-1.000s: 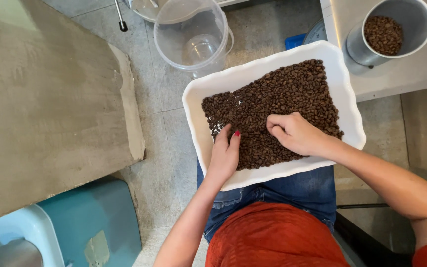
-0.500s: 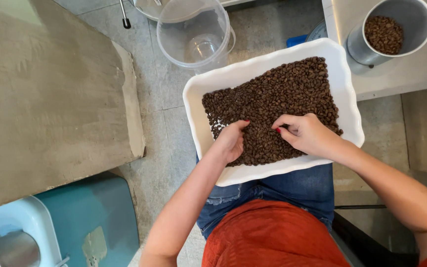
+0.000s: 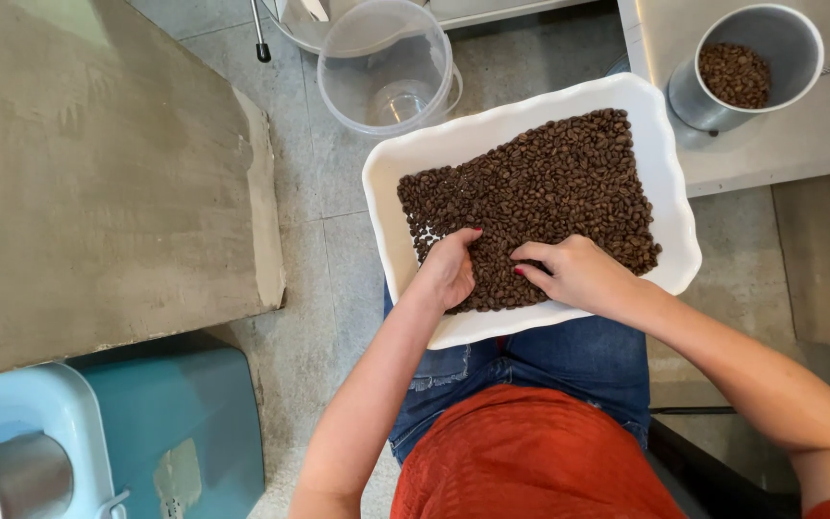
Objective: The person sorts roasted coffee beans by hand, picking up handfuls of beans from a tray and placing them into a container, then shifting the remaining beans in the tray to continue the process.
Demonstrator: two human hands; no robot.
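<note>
Left hand (image 3: 451,272) and right hand (image 3: 573,274) curled, fingertips raking dark roasted coffee beans (image 3: 540,197) in white rectangular tray (image 3: 391,183); sorting underway, needs a fine pinch.

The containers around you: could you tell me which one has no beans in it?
The clear plastic jug on the floor; the white tray and grey cup both hold beans.

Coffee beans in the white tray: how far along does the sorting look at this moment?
Done: a metal cup on the counter already holds some beans. In hand: the left hand and right hand both rest in the coffee beans near the front edge of the white tray, fingers picking among them. Left: a wide layer of beans covers most of the tray, so probably much remains.
</note>
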